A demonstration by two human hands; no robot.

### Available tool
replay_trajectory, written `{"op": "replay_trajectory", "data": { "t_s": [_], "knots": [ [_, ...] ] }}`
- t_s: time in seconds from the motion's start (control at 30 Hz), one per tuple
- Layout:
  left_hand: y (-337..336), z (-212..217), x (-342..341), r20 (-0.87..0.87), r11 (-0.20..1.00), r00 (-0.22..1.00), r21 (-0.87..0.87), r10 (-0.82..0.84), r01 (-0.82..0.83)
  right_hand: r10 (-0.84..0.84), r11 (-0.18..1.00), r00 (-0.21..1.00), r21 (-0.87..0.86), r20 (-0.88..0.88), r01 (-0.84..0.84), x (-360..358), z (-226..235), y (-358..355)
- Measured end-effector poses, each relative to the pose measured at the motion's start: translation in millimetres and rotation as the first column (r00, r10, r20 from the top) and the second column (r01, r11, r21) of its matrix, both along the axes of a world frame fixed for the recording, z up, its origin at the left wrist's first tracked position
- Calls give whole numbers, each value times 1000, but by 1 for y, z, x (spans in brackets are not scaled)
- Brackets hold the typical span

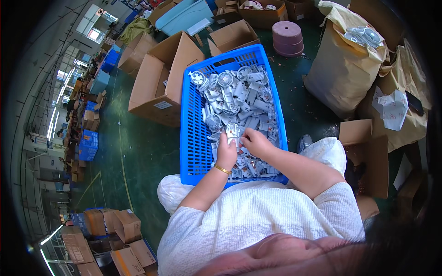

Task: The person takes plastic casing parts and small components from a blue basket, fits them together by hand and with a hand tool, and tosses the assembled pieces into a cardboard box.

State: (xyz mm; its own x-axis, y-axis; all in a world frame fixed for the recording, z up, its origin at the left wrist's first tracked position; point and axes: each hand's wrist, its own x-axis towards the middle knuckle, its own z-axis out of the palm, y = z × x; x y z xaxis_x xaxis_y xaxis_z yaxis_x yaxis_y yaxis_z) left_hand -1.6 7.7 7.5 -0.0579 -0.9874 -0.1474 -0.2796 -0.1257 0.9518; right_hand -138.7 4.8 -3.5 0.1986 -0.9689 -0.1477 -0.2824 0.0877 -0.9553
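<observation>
Small white plastic fan part (pixel 233 133), ribbed, held over blue crate (pixel 193 138) near its 6 o'clock end. Left hand (pixel 227 152) fingers wrapped round it from below; right hand (pixel 256 142) pinching its side at 3 o'clock. Crate full of white fan parts (pixel 239 99). Cardboard box (pixel 161 83) at 10 o'clock, tan sack (pixel 343 69) at 2.

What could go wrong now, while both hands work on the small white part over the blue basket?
1. The white plastic part, pinched between the left hand and the right hand, might slip into the heap of look-alike fan parts and be hard to find again.
2. The blue basket seems to rest against the lap; leaning forward could tip it and spill parts.
</observation>
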Motion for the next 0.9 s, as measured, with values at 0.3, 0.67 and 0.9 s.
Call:
{"op": "replay_trajectory", "data": {
  "t_s": [0.3, 0.67, 0.9],
  "knots": [
    [-7, -7, -1, -203, 990, 974, 115, 106, -84, -90, 993, 994, 80, 54, 86, 2, 6, -4],
    [-55, -101, 65, -422, 546, 711, 835, 562, 65, -146, 984, 981, 123, 126, 130, -4, -31, -7],
    [-199, 44, 147, -618, 901, 690, 73, 377, -427, -159, 983, 972, 120, 172, 139, -7, -17, -4]
  ]
}}
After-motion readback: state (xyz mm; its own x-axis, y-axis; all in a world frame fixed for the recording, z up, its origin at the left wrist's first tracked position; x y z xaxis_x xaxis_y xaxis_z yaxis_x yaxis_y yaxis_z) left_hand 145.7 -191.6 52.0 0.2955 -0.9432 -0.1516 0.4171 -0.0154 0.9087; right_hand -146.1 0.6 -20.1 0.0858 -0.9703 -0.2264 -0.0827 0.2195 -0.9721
